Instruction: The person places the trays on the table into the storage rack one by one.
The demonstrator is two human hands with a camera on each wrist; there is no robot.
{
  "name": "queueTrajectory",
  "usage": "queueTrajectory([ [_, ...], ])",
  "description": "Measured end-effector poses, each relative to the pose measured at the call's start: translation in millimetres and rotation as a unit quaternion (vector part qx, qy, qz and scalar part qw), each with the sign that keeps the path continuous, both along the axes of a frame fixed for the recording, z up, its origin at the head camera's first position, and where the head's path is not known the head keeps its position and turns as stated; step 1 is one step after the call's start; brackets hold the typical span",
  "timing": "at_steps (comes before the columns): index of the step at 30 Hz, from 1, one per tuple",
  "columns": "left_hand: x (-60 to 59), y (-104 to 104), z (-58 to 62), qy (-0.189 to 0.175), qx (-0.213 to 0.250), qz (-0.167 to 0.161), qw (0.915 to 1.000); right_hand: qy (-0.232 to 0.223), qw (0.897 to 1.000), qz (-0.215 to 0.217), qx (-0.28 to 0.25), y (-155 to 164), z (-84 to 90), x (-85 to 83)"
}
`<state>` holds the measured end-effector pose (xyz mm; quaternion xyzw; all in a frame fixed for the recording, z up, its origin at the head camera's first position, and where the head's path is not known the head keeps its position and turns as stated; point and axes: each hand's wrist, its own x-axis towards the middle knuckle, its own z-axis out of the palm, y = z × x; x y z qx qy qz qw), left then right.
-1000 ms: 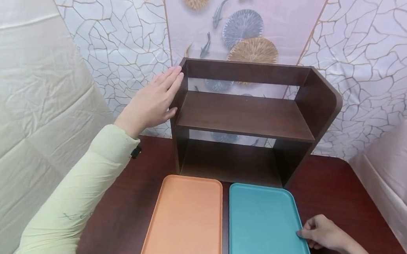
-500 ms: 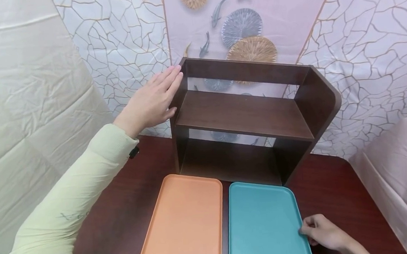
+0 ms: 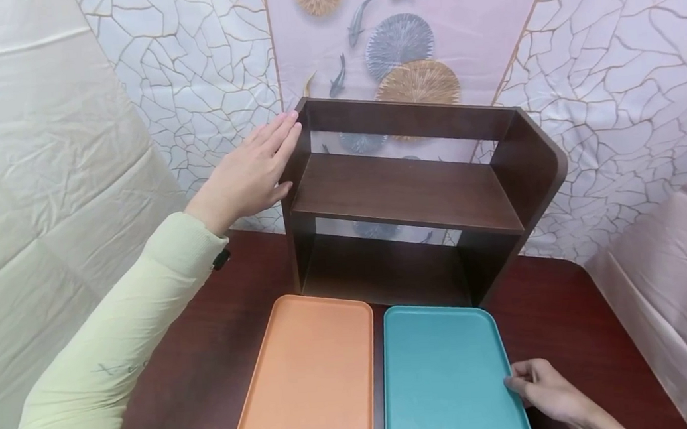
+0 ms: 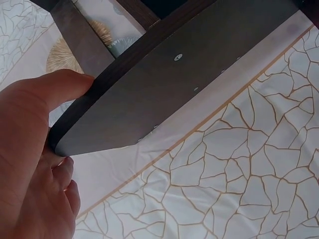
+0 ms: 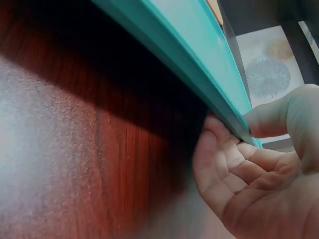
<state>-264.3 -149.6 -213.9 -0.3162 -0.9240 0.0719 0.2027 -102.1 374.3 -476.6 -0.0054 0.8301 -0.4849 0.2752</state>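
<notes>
Both hands make contact: the left hand (image 3: 245, 171) rests straight fingers (image 3: 286, 142) against the brown shelf (image 3: 402, 190); the right hand (image 3: 552, 392) pinches the teal tray (image 3: 447, 373).

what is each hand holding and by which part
The right hand pinches the teal tray by its right rim; the left hand rests on the shelf's left panel.

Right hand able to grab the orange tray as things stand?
Probably not directly: the right hand pinches the teal tray by its edge, and that tray lies between it and the orange tray.
</notes>
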Motion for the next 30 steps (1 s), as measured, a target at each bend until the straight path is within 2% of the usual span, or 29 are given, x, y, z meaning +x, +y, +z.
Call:
queueTrajectory([
  [6,-0.5,0,-0.4,-0.005,-0.001,0.002,1.0000,-0.016,1.000,-0.009,-0.002,2,3.9,0.7],
  [13,0.5,0,1.4,0.004,-0.005,0.000,1.0000,-0.005,0.999,0.014,-0.039,2,18.9,6.1],
  [19,0.6,0,1.8,0.001,-0.003,0.001,1.0000,0.000,0.999,0.018,-0.050,-2,36.6,9.2],
  [30,0.5,1,1.2,-0.001,-0.008,0.006,0.9999,0.014,0.999,0.013,-0.027,-16,82.0,11.4],
])
